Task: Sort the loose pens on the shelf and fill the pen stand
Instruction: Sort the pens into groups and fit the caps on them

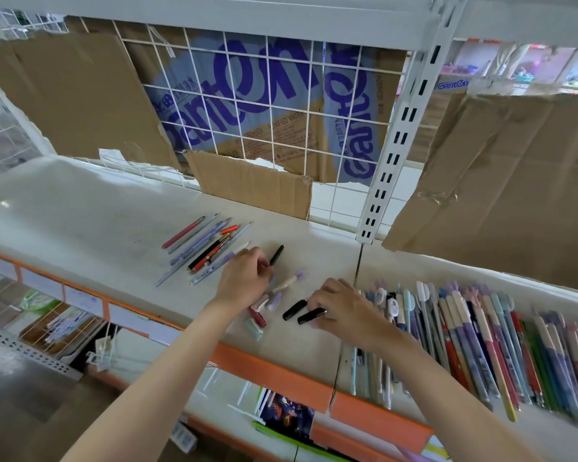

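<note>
Left hand (pixel 244 278) pinches a black pen (pixel 276 255) pointing away from it; right hand (pixel 339 306) grips a black cap (pixel 311 316) lying crosswise.

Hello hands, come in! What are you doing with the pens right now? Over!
Left hand pinching a black pen cap. Right hand gripping another black cap. Sorted pens lie behind, big pile on right. No pen stand in view.

Torn brown cardboard (pixel 80 95) leans at the far left behind a white wire grid (pixel 267 105). A printed water carton (pixel 247 81) shows through it. A white slotted upright (pixel 401 135) stands right.
</note>
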Tool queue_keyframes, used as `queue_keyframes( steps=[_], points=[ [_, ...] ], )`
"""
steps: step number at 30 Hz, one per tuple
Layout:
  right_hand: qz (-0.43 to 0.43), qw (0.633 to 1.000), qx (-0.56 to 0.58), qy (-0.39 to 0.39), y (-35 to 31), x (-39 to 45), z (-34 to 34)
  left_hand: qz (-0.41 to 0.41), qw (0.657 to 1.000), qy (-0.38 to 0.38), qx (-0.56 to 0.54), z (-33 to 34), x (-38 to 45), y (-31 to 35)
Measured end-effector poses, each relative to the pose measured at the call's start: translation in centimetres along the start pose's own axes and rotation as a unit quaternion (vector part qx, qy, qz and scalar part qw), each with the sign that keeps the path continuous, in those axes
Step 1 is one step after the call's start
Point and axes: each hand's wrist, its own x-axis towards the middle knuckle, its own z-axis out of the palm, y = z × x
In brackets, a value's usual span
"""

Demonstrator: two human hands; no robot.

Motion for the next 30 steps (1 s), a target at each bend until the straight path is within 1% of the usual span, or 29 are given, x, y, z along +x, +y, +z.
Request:
queue_keyframes(
  steps=[3, 5, 8, 12, 14, 16, 19, 21, 23, 24, 25, 27, 28, 30],
  points=[
    [-0.011, 1.0, 0.007, 0.003, 0.2, 0.0, 0.2, -0.058, 0.998, -0.008, 0.02, 0.3, 0.8, -0.1],
    [-0.01, 1.0, 0.009, -0.005, 0.1, -0.1, -0.1, -0.087, 0.995, -0.031, 0.036, 0.1, 1.6, 0.1],
    [0.004, 1.0, 0.007, -0.018, 0.0, -0.1, -0.5, -0.087, 0.993, -0.066, 0.055, -0.1, 2.6, 0.1],
    [0.01, 0.999, 0.026, 0.027, -0.7, 0.4, -0.3, -0.068, 0.997, -0.032, -0.034, -1.3, 2.3, 0.8],
    [0.02, 0.999, 0.014, 0.036, -0.9, 0.8, -0.1, -0.075, 0.986, -0.004, -0.151, -2.1, 1.5, 1.4],
    [0.018, 0.998, 0.021, 0.048, -1.0, 1.1, 0.1, -0.093, 0.947, 0.0, -0.309, -2.8, 0.2, 1.7],
    [0.008, 0.999, 0.044, 0.029, -0.9, 1.5, 0.3, -0.096, 0.88, -0.034, -0.464, -3.8, -1.6, 1.6],
    [0.01, 0.999, 0.048, 0.01, -0.8, 1.8, 0.5, -0.088, 0.818, -0.084, -0.562, -4.0, -2.5, 1.1],
    [0.01, 0.999, 0.048, 0.005, -0.8, 1.9, 0.5, -0.081, 0.741, -0.157, -0.647, -4.4, -3.0, 0.3],
    [0.01, 0.998, 0.064, 0.012, -0.8, 1.9, 0.4, -0.083, 0.716, -0.19, -0.666, -4.5, -3.3, 0.0],
    [0.02, 0.995, 0.099, 0.023, -0.8, 1.7, 0.1, -0.087, 0.704, -0.209, -0.673, -4.6, -3.6, -0.2],
    [0.057, 0.973, 0.217, 0.048, -1.0, 1.4, -0.9, -0.093, 0.7, -0.23, -0.669, -4.7, -4.1, -0.4],
    [0.079, 0.952, 0.291, 0.059, -1.1, 1.3, -1.4, -0.097, 0.705, -0.24, -0.661, -4.7, -4.3, -0.2],
    [0.113, 0.885, 0.442, 0.096, -1.4, 1.1, -2.1, -0.094, 0.728, -0.238, -0.635, -4.4, -4.7, 0.3]
  ],
)
